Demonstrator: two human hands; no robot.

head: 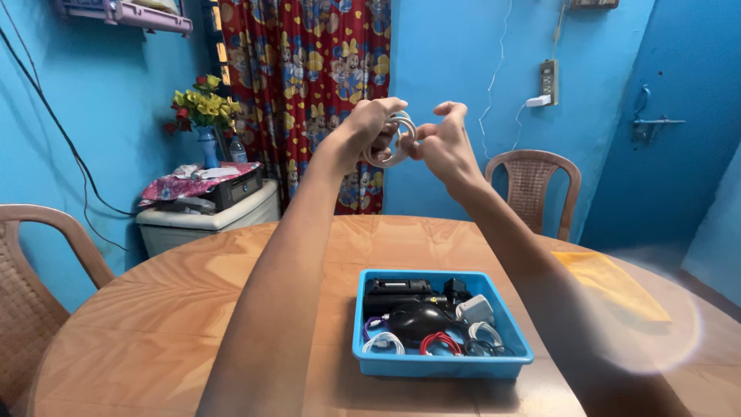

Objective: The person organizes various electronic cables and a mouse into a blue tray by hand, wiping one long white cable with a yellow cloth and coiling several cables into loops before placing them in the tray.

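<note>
Both hands' fingers partly hide coiled white cable [398, 139]; ends unseen.

A home room — cartoon curtain [309, 93], flower vase [202, 116], round wooden table [154, 309].

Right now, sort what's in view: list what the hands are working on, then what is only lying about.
In hand:
- coiled white cable, held up between left hand and right hand
- blue tray of other cables and a black mouse, below the hands

Lying about:
- yellow envelope on the round wooden table
- plastic chairs
- flower vase
</note>
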